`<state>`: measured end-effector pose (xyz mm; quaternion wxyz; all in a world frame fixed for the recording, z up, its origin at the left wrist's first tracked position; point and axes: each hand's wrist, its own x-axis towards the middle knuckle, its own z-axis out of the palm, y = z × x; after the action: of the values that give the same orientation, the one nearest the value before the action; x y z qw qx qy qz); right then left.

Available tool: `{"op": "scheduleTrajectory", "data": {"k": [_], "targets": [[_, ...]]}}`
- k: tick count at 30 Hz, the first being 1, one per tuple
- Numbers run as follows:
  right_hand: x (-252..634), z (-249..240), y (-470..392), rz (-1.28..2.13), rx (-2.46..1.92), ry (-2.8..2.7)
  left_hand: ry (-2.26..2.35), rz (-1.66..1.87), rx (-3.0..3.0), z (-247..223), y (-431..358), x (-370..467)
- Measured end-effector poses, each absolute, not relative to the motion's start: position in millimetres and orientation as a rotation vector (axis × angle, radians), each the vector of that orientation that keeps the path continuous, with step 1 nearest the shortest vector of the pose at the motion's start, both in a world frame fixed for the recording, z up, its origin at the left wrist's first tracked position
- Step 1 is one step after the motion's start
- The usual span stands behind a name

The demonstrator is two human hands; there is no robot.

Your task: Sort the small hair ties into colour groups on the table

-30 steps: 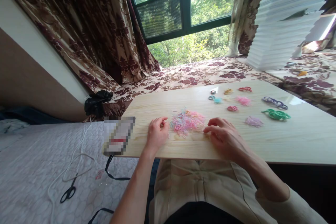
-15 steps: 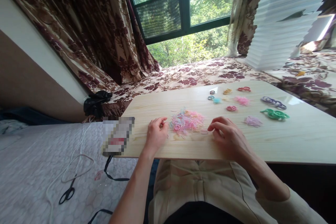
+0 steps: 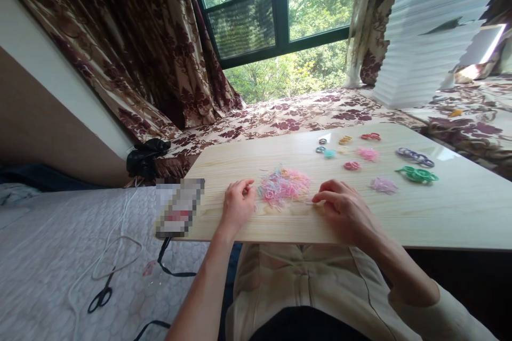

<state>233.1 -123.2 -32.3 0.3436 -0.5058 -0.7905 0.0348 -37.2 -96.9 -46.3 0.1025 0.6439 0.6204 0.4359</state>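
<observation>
A loose pile of pink, yellow and pale blue bands (image 3: 284,186) lies on the pale wooden board (image 3: 224,160). My left hand (image 3: 239,200) rests at the pile's left edge with its fingers curled together; whatever they may hold is hidden. On the pile's right side, my right hand (image 3: 338,203) touches a small pink band with its fingertips, which are pressed close together. Farther right lie a pink heap (image 3: 367,154), a lilac heap (image 3: 384,185), a small turquoise heap (image 3: 329,154), green rings (image 3: 419,174) and purple rings (image 3: 415,157).
Red rings (image 3: 370,136), yellow rings (image 3: 345,139) and dark pink rings (image 3: 352,165) sit toward the board's back. A blurred flat object (image 3: 182,208) is at its left edge. Black scissors (image 3: 100,299) and cables lie on the bedding at left.
My right hand has moved slightly left, and its fingertips have come down over the pink band beside the pile. My left hand has barely moved.
</observation>
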Motion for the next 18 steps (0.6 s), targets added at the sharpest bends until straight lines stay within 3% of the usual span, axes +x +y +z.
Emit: {"op": "scheduleTrajectory", "data": {"k": [18], "targets": [[233.3, -29.6, -133.0, 0.078, -1.321, -2.085, 1.824, 1.281, 1.915, -46.8, -96.8, -37.9]]}}
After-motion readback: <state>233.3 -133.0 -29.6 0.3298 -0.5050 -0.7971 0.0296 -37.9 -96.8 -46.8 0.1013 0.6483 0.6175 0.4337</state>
